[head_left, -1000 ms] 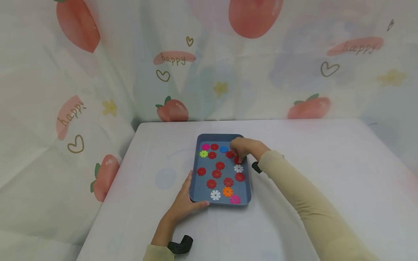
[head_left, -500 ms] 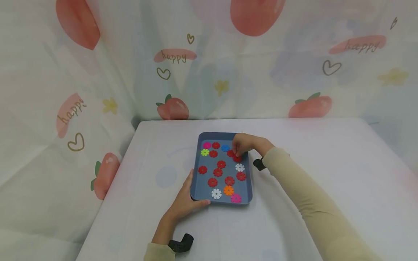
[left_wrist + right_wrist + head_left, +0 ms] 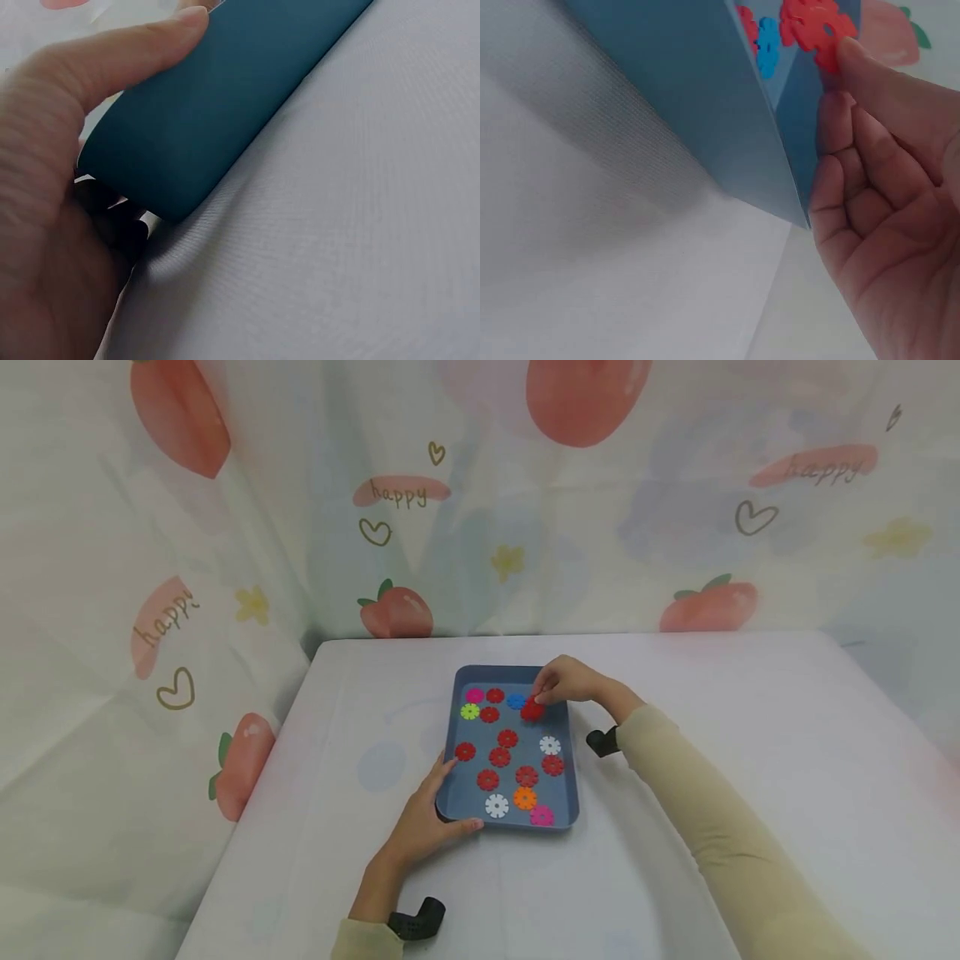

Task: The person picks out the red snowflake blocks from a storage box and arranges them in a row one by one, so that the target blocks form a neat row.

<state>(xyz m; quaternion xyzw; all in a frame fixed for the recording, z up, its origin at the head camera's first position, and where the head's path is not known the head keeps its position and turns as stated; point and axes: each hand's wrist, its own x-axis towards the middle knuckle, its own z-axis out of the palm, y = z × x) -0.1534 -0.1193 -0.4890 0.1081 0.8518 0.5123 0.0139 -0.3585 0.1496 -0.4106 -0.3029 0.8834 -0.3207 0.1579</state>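
Note:
My right hand point(image 3: 572, 681) pinches a red notched plastic disc point(image 3: 826, 30) between thumb and fingers at the far right of the blue tray point(image 3: 570, 777). In the right wrist view red shapes overlap at the fingertips; whether a second red disc is joined there I cannot tell. Close by lies a blue disc point(image 3: 516, 702). My left hand point(image 3: 420, 820) grips the tray's near left corner, with its thumb point(image 3: 154, 52) along the near wall and the other fingers around the left side, partly hidden.
Several more discs lie flat inside the tray, among them a yellow-green disc point(image 3: 469, 712), a white disc point(image 3: 497, 806) and an orange disc point(image 3: 525, 798). The white-covered table point(image 3: 712, 718) meets a printed curtain point(image 3: 600, 543) at the back.
My right hand has lifted a red disc from the tray's right side and brought it left and up, over where another red disc lay. The left hand keeps its grip on the tray.

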